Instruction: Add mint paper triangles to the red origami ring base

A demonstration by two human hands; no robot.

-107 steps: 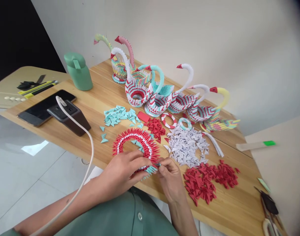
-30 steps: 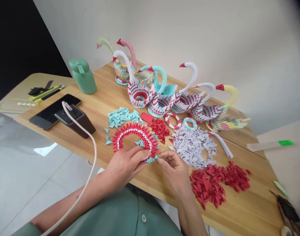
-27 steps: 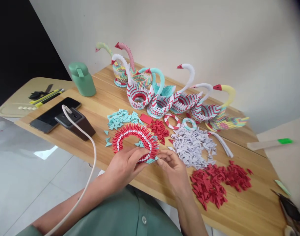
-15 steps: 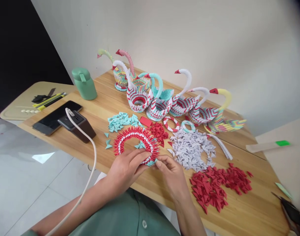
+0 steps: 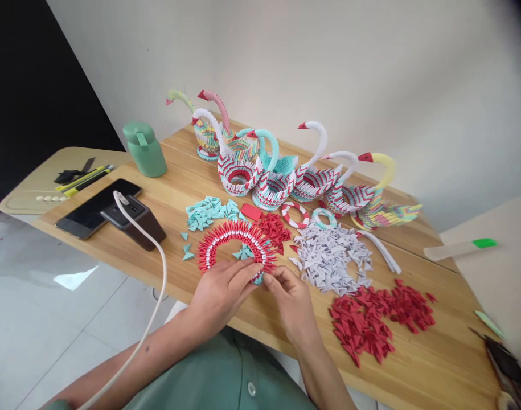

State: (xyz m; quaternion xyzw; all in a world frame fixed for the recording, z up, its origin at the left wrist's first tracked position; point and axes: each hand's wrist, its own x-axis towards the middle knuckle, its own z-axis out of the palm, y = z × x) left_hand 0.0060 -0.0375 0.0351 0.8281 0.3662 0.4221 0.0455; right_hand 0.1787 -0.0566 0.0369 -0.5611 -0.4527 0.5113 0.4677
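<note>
A red and white ring of folded paper pieces (image 5: 230, 236) lies on the wooden table (image 5: 418, 353) near its front edge. My left hand (image 5: 220, 290) lies on the ring's near side, fingers pressed on its rim. My right hand (image 5: 288, 296) pinches the ring's near right end, where some teal pieces sit. Whether it holds a loose piece I cannot tell. Loose folded pieces lie in piles: teal (image 5: 209, 209), small red (image 5: 274, 228), white (image 5: 331, 257) and a large red pile (image 5: 377, 319).
Several paper swans (image 5: 281, 171) stand along the back. A green jug (image 5: 144, 149), a phone (image 5: 95, 208) and a dark power bank (image 5: 134, 219) with a white cable (image 5: 155, 296) sit at left. Two small paper rings (image 5: 295, 213) lie mid-table. Scissors (image 5: 503, 361) are at the right edge.
My right hand has closed in from just right of the ring onto its near right end. My left hand has stayed on the ring. The view has shifted slightly.
</note>
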